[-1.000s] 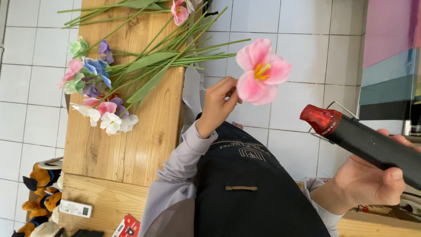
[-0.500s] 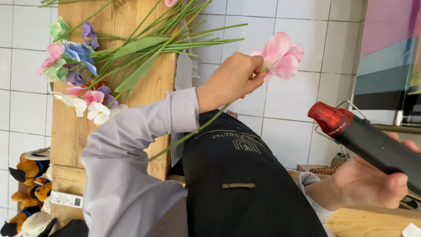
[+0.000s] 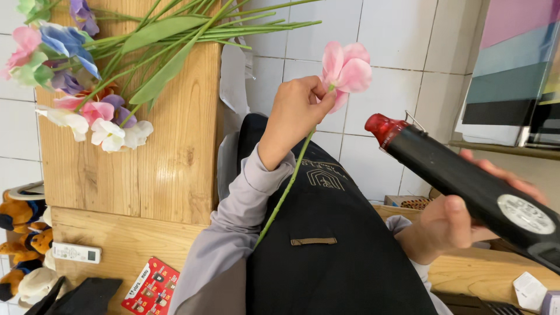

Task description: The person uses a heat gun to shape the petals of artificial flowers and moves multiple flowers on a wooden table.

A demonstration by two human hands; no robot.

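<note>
- Left hand (image 3: 294, 111): fingers pinched on the green stem (image 3: 286, 189) just under the head of a pink artificial flower (image 3: 345, 69). Stem runs down and left from the hand, across the grey sleeve (image 3: 233, 227) and the black apron (image 3: 332, 233).
- Flower head sits above a white tiled floor (image 3: 396, 46), petals open, near the red tip of the tool but apart from it.
- Right hand (image 3: 452, 224): wrapped around the black body of a heat gun (image 3: 466, 181); thumb lies over the near side, fingertips show past the far edge. Red nozzle (image 3: 382, 125) points toward the flower.
- Wooden table (image 3: 169, 157) at left carries a bunch of artificial flowers (image 3: 76, 76): pink, blue, purple and white heads, long green stems and leaves fanned toward the tiles.
- On the lower wooden surface: white remote control (image 3: 76, 252), red printed card (image 3: 150, 286), a dark object beside it.
- Stuffed toys (image 3: 20, 233) at far left edge.
- Coloured striped panel (image 3: 513, 64) at upper right.
</note>
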